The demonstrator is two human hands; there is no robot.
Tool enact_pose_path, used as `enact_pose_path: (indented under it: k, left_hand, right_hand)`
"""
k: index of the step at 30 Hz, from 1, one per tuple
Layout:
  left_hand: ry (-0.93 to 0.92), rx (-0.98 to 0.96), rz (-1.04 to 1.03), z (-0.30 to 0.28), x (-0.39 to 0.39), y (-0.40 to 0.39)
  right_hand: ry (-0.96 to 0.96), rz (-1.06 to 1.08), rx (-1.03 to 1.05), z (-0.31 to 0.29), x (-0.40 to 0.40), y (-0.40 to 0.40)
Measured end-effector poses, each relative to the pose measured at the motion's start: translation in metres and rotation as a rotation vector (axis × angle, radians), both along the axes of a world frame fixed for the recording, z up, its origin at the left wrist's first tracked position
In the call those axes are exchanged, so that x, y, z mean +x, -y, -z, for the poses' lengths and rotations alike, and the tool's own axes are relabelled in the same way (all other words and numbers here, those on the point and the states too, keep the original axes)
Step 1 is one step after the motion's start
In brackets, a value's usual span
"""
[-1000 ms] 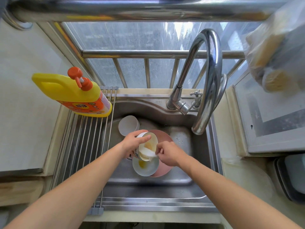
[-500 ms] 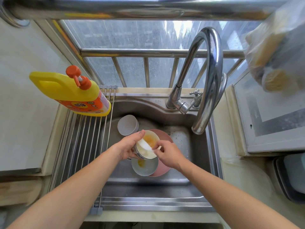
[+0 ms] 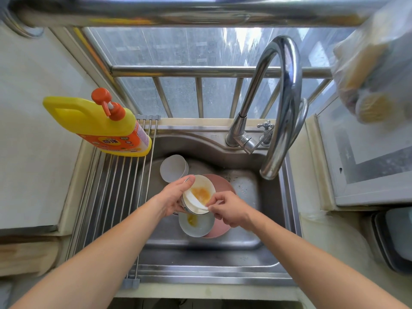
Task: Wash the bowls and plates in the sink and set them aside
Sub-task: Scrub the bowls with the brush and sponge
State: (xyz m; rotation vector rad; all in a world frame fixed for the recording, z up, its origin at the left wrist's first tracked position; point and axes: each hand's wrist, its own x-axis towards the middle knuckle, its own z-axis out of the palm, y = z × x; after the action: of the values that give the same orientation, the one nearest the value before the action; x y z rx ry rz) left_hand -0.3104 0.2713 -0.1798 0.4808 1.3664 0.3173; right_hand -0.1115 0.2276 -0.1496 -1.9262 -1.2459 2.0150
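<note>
Holding a stained white bowl [image 3: 199, 194] tilted above the middle of the sink [image 3: 249, 241], the left hand [image 3: 172, 198] curls round its outer wall, thumb on the rim. The right hand [image 3: 227, 208] pinches a white cloth or sponge [image 3: 196, 200] inside the bowl. Below lie a second bowl [image 3: 196, 223] and a pink plate [image 3: 219, 188]. Judged rigid, breakable and slippery when wet; grip wall and rim, not the glazed interior.

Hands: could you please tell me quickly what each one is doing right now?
Left hand: holds the dirty bowl.
Right hand: pinches a white cloth inside it.
</note>
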Motion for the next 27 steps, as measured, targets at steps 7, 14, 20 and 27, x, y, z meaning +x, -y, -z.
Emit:
enact_pose_path:
  k: [7,14,20,27]
  left_hand:
    - [0.002,-0.006,0.028,0.007,0.009,0.008]
    - [-0.005,-0.015,-0.051,0.003,0.005,0.007]
    - [-0.064,0.057,0.019,0.002,0.002,0.003]
    - [-0.11,0.09,0.009,0.005,-0.007,0.012]
  right_hand:
    - [0.661,-0.533,0.48,-0.015,0.001,-0.022]
    - [0.18,-0.054,0.128,-0.004,-0.008,-0.007]
    - [0.562,-0.481,0.386,-0.006,0.006,-0.022]
    - [-0.208,-0.12,-0.05,-0.02,0.023,-0.012]
